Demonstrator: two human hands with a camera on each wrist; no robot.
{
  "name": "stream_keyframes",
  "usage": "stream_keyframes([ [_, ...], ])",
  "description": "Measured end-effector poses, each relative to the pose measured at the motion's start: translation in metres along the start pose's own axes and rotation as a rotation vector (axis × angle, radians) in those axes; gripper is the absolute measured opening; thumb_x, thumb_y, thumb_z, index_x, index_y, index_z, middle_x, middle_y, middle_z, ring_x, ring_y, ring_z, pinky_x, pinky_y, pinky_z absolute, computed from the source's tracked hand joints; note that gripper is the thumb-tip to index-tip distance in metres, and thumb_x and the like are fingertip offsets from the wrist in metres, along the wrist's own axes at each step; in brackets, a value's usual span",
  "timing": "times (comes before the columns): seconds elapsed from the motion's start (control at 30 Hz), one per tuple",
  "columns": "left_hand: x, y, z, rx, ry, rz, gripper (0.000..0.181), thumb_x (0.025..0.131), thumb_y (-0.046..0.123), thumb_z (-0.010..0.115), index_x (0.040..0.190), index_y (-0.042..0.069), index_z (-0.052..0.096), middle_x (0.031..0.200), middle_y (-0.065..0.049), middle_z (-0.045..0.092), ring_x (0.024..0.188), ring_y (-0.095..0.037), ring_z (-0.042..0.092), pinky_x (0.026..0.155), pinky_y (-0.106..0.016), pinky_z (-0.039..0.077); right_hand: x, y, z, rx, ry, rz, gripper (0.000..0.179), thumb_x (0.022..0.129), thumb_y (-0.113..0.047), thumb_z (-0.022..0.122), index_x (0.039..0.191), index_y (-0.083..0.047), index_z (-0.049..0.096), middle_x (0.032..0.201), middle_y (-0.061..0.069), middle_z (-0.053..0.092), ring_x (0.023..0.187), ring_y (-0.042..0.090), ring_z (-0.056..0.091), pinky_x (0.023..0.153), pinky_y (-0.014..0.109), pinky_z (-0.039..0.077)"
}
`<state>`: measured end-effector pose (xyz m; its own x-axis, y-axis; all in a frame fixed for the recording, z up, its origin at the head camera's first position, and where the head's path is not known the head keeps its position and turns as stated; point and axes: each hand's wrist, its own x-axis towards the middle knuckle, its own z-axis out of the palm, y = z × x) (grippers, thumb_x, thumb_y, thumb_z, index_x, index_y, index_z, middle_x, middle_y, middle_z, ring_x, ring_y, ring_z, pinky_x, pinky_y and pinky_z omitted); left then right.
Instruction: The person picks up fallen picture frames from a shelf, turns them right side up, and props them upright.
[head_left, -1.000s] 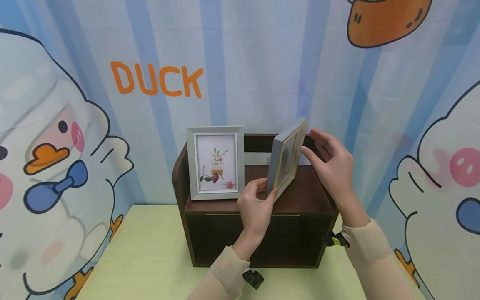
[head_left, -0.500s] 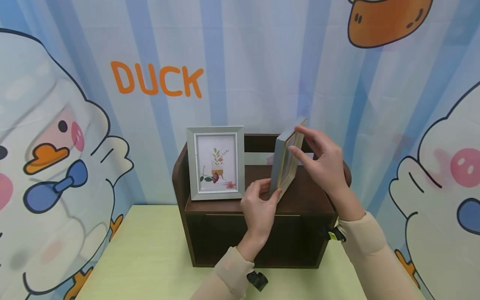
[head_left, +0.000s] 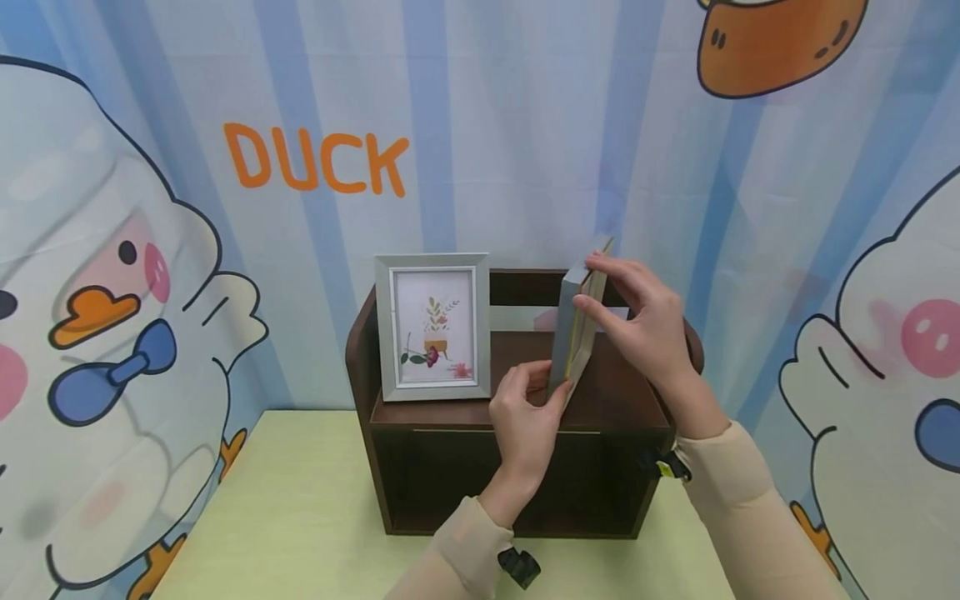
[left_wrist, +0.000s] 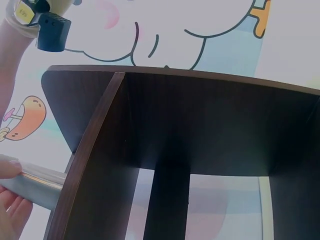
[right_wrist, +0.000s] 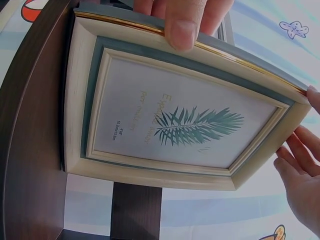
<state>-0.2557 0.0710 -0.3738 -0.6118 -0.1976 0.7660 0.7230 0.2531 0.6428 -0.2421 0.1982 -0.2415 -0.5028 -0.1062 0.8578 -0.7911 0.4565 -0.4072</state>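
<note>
A picture frame, cream-bordered with a grey-blue side and a green leaf print, stands nearly edge-on over the right part of a dark wooden shelf unit's top board. Low on its front edge, my left hand grips it between thumb and fingers; the left wrist view catches this hand only at its left border. My right hand pinches the upper corner with thumb and forefinger. Whether the lower edge bears fully on the board is hard to tell.
A second, pale grey frame with a potted-plant print stands upright on the left of the same board. The shelf unit has raised sides and a lower compartment, and stands on a pale yellow table before a duck-print curtain.
My right hand has come left from beside the frame and now touches its upper corner. The frame has shifted slightly right and turned more edge-on, my left hand moving with it.
</note>
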Motion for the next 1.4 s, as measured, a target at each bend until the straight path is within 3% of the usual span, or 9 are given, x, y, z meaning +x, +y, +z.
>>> stream_keyframes([
  [0.4,-0.007,0.003,0.006,-0.066,-0.030,0.013,0.024,0.076,0.009,0.079,0.097,0.009,0.068,0.087,-0.003,0.066,0.079,-0.011,0.067,0.068,-0.026,0.058,0.000,0.004,-0.008,-0.020,-0.050,0.051,0.042,0.077,0.006,0.073,0.117,0.006,0.062,0.124,0.020,0.059,0.121,0.024,0.054,0.102,0.019,0.042],
  [0.57,-0.009,0.004,0.009,-0.098,-0.050,0.011,0.023,0.077,0.010,0.078,0.097,0.008,0.068,0.088,-0.005,0.066,0.078,-0.013,0.068,0.067,-0.027,0.058,0.001,0.010,-0.013,0.033,-0.085,0.042,0.041,0.077,0.006,0.072,0.118,0.007,0.062,0.123,0.021,0.059,0.120,0.015,0.055,0.102,0.021,0.042],
  [0.87,-0.011,0.008,0.013,-0.122,-0.089,0.032,0.022,0.078,0.010,0.077,0.098,0.008,0.067,0.089,-0.005,0.064,0.079,-0.013,0.067,0.068,-0.026,0.058,0.002,0.019,-0.021,0.115,-0.115,-0.001,0.040,0.077,0.011,0.069,0.117,0.009,0.061,0.121,0.027,0.057,0.119,0.014,0.056,0.103,0.023,0.043],
  [1.13,-0.012,0.010,0.016,-0.098,-0.124,0.058,0.021,0.082,0.013,0.074,0.101,0.008,0.067,0.091,-0.006,0.063,0.080,-0.014,0.067,0.069,-0.023,0.057,0.004,0.024,-0.031,0.145,-0.148,-0.015,0.040,0.078,0.014,0.066,0.118,0.011,0.060,0.120,0.028,0.057,0.118,0.014,0.056,0.103,0.024,0.042],
  [1.3,-0.012,0.006,0.013,-0.052,-0.095,0.047,0.018,0.083,0.010,0.072,0.099,0.004,0.067,0.091,-0.006,0.064,0.081,-0.015,0.066,0.070,-0.023,0.057,0.003,0.026,-0.035,0.154,-0.150,-0.009,0.040,0.079,0.015,0.065,0.118,0.011,0.059,0.121,0.028,0.057,0.118,0.014,0.056,0.103,0.024,0.042],
  [1.4,-0.012,0.003,0.013,-0.030,-0.122,0.022,0.018,0.083,0.009,0.072,0.100,0.004,0.066,0.092,-0.006,0.064,0.081,-0.017,0.066,0.070,-0.023,0.057,0.004,0.027,-0.036,0.152,-0.143,-0.012,0.039,0.079,0.015,0.065,0.117,0.012,0.059,0.121,0.028,0.057,0.119,0.015,0.056,0.103,0.025,0.043],
])
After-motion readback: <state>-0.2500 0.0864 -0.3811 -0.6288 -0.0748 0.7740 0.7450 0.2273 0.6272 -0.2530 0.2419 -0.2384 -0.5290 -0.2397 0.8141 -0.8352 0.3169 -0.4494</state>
